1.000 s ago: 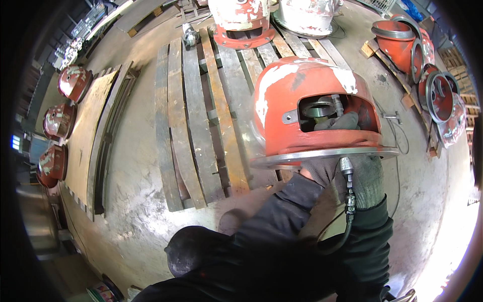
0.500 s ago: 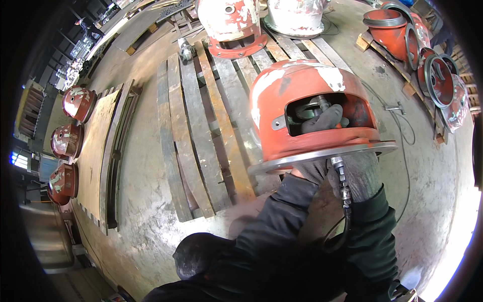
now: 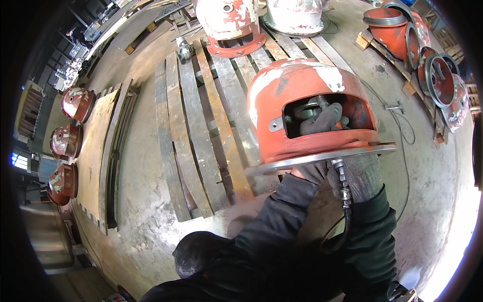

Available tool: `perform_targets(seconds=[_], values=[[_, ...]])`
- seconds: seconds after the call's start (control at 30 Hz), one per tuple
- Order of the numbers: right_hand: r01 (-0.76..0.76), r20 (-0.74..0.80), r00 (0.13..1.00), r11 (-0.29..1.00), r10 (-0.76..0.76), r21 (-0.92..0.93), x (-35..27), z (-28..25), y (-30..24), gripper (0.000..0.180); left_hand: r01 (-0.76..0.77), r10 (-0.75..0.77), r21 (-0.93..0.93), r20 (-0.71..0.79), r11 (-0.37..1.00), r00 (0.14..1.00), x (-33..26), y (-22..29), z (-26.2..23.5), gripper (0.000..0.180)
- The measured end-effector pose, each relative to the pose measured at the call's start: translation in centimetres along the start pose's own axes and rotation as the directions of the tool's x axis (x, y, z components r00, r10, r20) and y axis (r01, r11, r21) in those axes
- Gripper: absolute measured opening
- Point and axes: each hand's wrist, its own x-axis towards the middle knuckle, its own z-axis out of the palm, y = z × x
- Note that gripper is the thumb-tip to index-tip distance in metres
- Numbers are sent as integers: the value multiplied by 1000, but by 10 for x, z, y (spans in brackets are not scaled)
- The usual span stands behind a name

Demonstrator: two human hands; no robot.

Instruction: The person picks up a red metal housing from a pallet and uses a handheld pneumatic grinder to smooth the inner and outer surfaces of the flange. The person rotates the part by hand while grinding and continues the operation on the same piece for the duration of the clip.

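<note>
On the wooden pallet, gloved fingers inside the red housing clench a tool.

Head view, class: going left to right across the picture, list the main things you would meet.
Red domed housings at the left edge → flat board → wooden pallet → big red housing with the gloved hand inside → red flanged castings at the far right.

Dusty concrete floor all round, bright sun glaring at lower right. Weathered wooden pallet at centre, red housings lined along the left, more red castings upper right.
</note>
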Motion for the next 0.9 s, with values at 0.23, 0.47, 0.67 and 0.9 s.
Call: perform_targets(seconds=[0.23,0.47,0.67,0.9], values=[[13,21,1000,1000,-12,-24,-3,0,2,23,155,-194,-421,-51,894,980,3,0,5,23],[-5,35,999,999,4,47,-7,-3,1,25,76,-118,-319,-117,945,986,-7,0,8,25],[-90,100,992,987,77,136,-9,8,0,24,128,-146,-156,-110,979,983,2,11,1,24],[-322,352,901,935,255,147,-19,10,5,27,105,-176,-533,-83,840,981,-4,24,2,27]])
